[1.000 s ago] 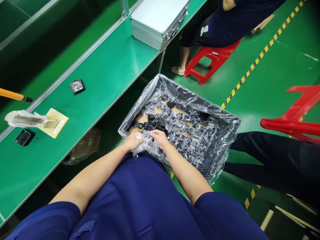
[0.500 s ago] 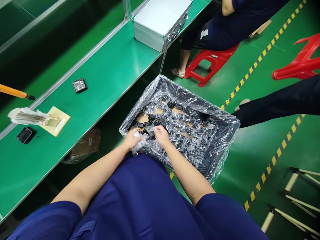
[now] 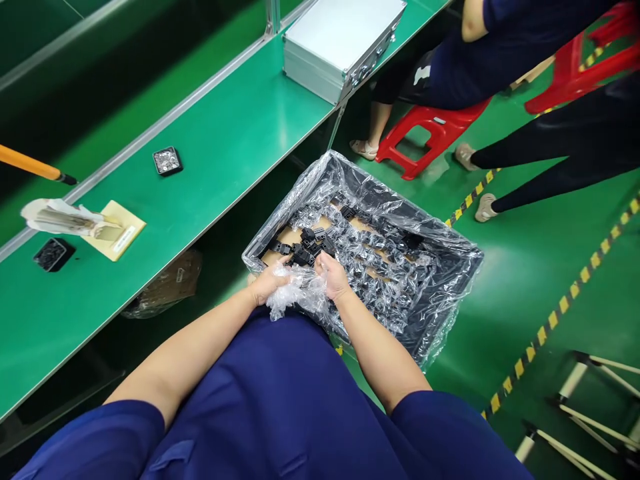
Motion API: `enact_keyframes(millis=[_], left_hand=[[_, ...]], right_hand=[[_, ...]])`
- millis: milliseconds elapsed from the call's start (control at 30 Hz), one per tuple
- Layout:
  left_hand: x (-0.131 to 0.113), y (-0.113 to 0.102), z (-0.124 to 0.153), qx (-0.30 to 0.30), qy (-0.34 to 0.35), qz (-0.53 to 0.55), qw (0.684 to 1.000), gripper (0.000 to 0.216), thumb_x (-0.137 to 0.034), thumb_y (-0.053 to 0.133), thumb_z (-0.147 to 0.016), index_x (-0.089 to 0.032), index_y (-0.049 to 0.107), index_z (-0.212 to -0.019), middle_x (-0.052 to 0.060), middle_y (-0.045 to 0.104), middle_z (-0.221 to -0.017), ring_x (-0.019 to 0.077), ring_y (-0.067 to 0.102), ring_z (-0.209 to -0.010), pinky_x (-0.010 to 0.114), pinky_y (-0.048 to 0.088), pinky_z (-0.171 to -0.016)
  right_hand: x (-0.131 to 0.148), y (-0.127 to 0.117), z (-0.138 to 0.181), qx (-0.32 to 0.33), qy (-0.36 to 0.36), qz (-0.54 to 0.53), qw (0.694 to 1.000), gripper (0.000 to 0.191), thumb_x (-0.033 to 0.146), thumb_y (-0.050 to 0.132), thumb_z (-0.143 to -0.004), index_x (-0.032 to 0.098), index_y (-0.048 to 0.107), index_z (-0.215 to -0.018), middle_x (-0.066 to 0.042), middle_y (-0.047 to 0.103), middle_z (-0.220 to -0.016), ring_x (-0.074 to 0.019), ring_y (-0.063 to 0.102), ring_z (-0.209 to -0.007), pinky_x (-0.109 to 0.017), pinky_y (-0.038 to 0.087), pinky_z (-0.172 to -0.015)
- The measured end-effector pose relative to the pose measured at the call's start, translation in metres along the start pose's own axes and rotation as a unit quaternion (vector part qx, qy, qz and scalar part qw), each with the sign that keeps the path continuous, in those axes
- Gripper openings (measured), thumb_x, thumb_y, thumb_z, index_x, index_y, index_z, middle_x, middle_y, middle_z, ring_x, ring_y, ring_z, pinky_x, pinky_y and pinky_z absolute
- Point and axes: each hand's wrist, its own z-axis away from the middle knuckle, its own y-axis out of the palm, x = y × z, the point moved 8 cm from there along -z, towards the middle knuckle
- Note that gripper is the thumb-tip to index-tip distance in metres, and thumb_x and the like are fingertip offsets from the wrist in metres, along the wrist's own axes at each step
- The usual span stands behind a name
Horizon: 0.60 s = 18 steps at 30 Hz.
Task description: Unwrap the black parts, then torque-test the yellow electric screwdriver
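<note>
My left hand (image 3: 269,284) is closed on a crumpled clear plastic bag (image 3: 303,288) at the near left edge of a black bin (image 3: 425,337). My right hand (image 3: 333,276) pinches the other side of the same bag, so the plastic stretches between both hands. Just beyond my fingers lies a loose heap of small black plastic parts (image 3: 306,248). Rows of similar black parts wrapped in clear plastic (image 3: 373,257) fill the middle of the bin, over brown cardboard. Clear film also lines the bin walls. Whether the bag holds any part is hidden.
On the green workbench (image 3: 220,147) at left are a silver case (image 3: 340,40), two small black trays, one of metal bits (image 3: 167,161), and a yellowish stand (image 3: 120,230). A co-worker sits on a red stool (image 3: 433,133); another person's legs (image 3: 540,160) stand at right.
The clear bag now spreads wider between my hands, and my right hand has shifted slightly right and nearer my body. At right, the walking person's legs have moved farther off.
</note>
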Motion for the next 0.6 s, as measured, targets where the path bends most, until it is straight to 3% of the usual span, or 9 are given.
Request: enact_keyframes(millis=[67,133,200,300,467,600], left_hand=[[0.001,0.01,0.003,0.048,-0.032,0.088,0.994,0.096,-0.035,0.085,-0.061,-0.015,0.045,-0.146,0.013,0.068,-0.121,0.0225,0.068,-0.097,0.036,0.054,-0.09],[-0.002,0.014,0.006,0.063,-0.04,0.105,0.992,0.081,-0.037,0.088,-0.059,-0.012,0.059,-0.13,0.012,0.072,-0.107,0.022,0.068,-0.09,0.035,0.054,-0.087],[-0.004,0.013,0.007,0.049,-0.031,0.065,0.996,0.059,-0.037,0.088,-0.058,-0.01,0.069,-0.107,0.01,0.073,-0.094,0.021,0.068,-0.082,0.033,0.054,-0.081],[-0.008,0.006,0.006,-0.016,-0.006,-0.016,1.0,0.038,-0.034,0.086,-0.058,-0.011,0.071,-0.085,0.006,0.071,-0.079,0.0188,0.065,-0.072,0.03,0.053,-0.071],[-0.015,-0.003,0.005,-0.11,0.025,-0.047,0.993,0.022,-0.026,0.075,-0.062,-0.016,0.065,-0.079,0.0,0.065,-0.071,0.0157,0.061,-0.066,0.026,0.05,-0.065],[-0.019,-0.005,0.007,-0.116,0.034,-0.03,0.992,0.035,-0.025,0.076,-0.06,-0.016,0.064,-0.092,0.0,0.067,-0.079,0.0159,0.063,-0.07,0.026,0.052,-0.068]], right_hand=[[0.003,0.007,0.004,0.033,0.02,-0.022,0.999,0.053,0.068,0.068,-0.07,0.023,0.039,-0.064,0.005,0.028,-0.051,-0.0102,0.024,-0.049,-0.027,0.022,-0.048],[0.005,0.01,0.006,0.044,0.025,-0.043,0.998,0.055,0.064,0.073,-0.067,0.023,0.037,-0.064,0.006,0.025,-0.051,-0.0097,0.022,-0.049,-0.027,0.021,-0.049],[0.003,0.009,0.005,0.037,0.024,-0.068,0.997,0.057,0.057,0.08,-0.062,0.023,0.035,-0.064,0.007,0.026,-0.052,-0.0087,0.022,-0.05,-0.026,0.022,-0.049],[-0.013,0.006,0.001,0.012,0.046,-0.092,0.995,0.055,0.051,0.085,-0.056,0.021,0.04,-0.067,0.008,0.033,-0.055,-0.0071,0.028,-0.051,-0.024,0.026,-0.051],[-0.041,-0.022,-0.009,-0.112,0.044,0.002,0.993,0.06,0.044,0.087,-0.048,0.019,0.058,-0.093,0.005,0.057,-0.073,-0.0104,0.049,-0.064,-0.025,0.038,-0.06],[-0.038,-0.038,-0.021,-0.154,-0.01,0.137,0.978,0.051,0.045,0.079,-0.061,0.017,0.062,-0.1,0.004,0.058,-0.076,-0.0116,0.054,-0.07,-0.028,0.043,-0.073]])
